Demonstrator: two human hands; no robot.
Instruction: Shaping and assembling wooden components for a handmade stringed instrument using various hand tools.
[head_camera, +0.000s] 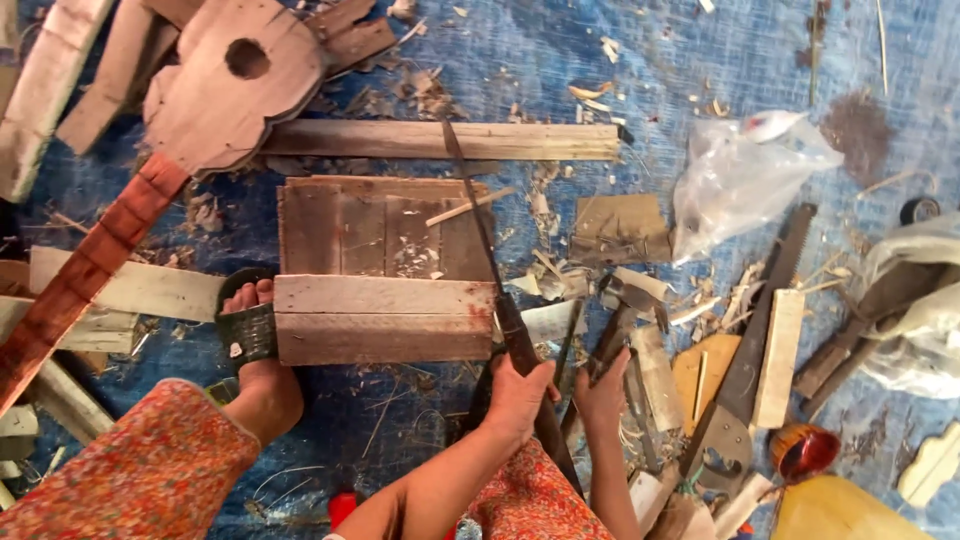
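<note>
The person sits on the floor over a blue tarp (620, 60) littered with wood chips. The left hand (517, 395) is closed around the dark handle of a long thin blade (480, 235), which runs up and away from the hand, across the top of a wooden panel (380, 265) made of several boards side by side. The blade's far tip reaches a long pale plank (440, 140) that lies just beyond the panel. The right hand (603, 392) sits just beside the left one, its fingers curled around the handle of a hammer (625, 305), whose metal head points away from the person and rests among the chips to the right of the panel.

A foot in a black sandal (248, 335) presses against the panel's left edge. Beyond it, at the upper left, lies a guitar-shaped wooden body (225, 85) with a round hole and a reddish neck that slants down toward the left edge of the view. To the right of the hands a handsaw (750, 350) lies on the tarp with a pale wooden strip (780, 355) resting on it. A crumpled clear plastic bag (735, 180) lies farther off at the upper right, and a small round reddish cup (805, 450) stands near the saw's handle.
</note>
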